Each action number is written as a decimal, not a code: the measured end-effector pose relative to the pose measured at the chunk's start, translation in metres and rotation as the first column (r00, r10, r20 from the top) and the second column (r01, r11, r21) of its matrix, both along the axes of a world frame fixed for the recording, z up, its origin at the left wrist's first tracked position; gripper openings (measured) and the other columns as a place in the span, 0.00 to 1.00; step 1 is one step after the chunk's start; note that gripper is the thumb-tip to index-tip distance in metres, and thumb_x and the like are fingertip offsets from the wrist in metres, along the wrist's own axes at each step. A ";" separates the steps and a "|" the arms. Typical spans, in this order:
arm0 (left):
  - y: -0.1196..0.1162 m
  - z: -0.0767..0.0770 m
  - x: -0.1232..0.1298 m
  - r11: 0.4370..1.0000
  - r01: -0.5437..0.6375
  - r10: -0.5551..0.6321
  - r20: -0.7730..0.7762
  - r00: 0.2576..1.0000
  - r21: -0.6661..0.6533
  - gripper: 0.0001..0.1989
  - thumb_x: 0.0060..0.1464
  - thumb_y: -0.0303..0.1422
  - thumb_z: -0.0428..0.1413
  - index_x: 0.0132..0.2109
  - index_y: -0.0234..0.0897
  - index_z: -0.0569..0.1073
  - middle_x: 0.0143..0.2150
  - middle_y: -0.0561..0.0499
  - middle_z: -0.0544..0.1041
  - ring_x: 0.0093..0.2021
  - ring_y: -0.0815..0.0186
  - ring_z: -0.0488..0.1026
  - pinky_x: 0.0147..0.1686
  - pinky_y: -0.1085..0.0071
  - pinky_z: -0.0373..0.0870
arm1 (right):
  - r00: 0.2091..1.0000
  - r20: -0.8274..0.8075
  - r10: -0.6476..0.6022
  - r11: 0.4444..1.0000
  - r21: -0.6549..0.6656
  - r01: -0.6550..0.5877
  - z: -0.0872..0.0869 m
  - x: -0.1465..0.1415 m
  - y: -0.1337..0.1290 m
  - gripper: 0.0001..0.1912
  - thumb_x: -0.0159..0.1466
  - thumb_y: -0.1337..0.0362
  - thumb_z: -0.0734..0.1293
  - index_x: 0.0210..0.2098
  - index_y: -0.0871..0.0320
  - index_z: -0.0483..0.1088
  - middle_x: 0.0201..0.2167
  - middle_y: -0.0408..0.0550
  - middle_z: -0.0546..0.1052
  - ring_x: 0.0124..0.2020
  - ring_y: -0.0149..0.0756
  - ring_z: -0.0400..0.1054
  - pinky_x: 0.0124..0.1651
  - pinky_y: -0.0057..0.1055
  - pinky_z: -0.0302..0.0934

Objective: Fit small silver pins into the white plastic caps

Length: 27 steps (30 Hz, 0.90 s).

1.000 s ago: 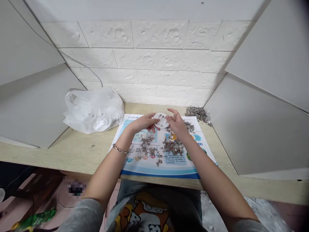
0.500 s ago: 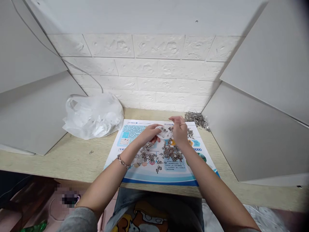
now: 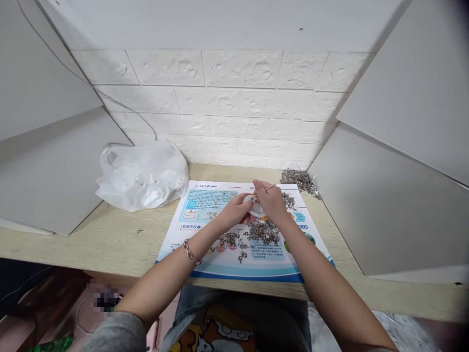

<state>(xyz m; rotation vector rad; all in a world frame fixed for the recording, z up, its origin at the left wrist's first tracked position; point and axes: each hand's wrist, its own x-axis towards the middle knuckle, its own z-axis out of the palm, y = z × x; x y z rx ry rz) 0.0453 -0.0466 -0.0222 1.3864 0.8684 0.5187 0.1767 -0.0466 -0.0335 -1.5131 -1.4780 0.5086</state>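
My left hand (image 3: 234,212) is closed on the edge of a small round white plastic piece (image 3: 257,210), with a little metal part near the thumb. At its far right side my right hand (image 3: 271,203) has the fingers pinched together; what they hold is too small to make out. A thin light strip shows across the right fingers. Just below the hands lies a heap of small silvery metal parts (image 3: 264,232) on a printed sheet (image 3: 220,269). A smaller cluster of such parts (image 3: 230,239) lies to the left of the heap.
A white plastic bag (image 3: 142,176) with white pieces inside stands at the left on the wooden tabletop (image 3: 110,244). Another pile of metal parts (image 3: 298,181) sits at the back right. Grey panels (image 3: 395,205) flank both sides, and a white brick-pattern wall (image 3: 223,105) stands behind.
My left hand has shifted right with the white piece. My right hand has come down and left, its fingers now closing at the piece's edge.
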 end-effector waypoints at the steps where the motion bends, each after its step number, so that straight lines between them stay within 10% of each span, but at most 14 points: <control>1: 0.000 -0.001 0.000 1.000 0.004 -0.004 0.010 1.000 0.002 0.17 0.55 0.28 0.42 0.52 0.29 0.61 0.19 0.53 0.68 0.14 0.76 0.58 0.14 0.80 0.50 | 1.000 0.005 0.014 1.000 0.000 -0.014 -0.001 0.000 0.000 0.23 0.61 0.50 0.54 0.18 0.59 0.61 0.11 0.41 0.61 0.16 0.27 0.55 0.21 0.26 0.48; 27: 0.001 -0.011 0.000 0.994 -0.012 0.009 0.033 0.999 0.107 0.16 0.55 0.29 0.42 0.50 0.31 0.62 0.18 0.55 0.67 0.14 0.76 0.59 0.16 0.80 0.55 | 0.991 0.119 0.056 0.994 0.086 -0.066 -0.007 0.001 0.001 0.23 0.61 0.49 0.53 0.18 0.58 0.56 0.13 0.40 0.60 0.17 0.28 0.54 0.23 0.26 0.47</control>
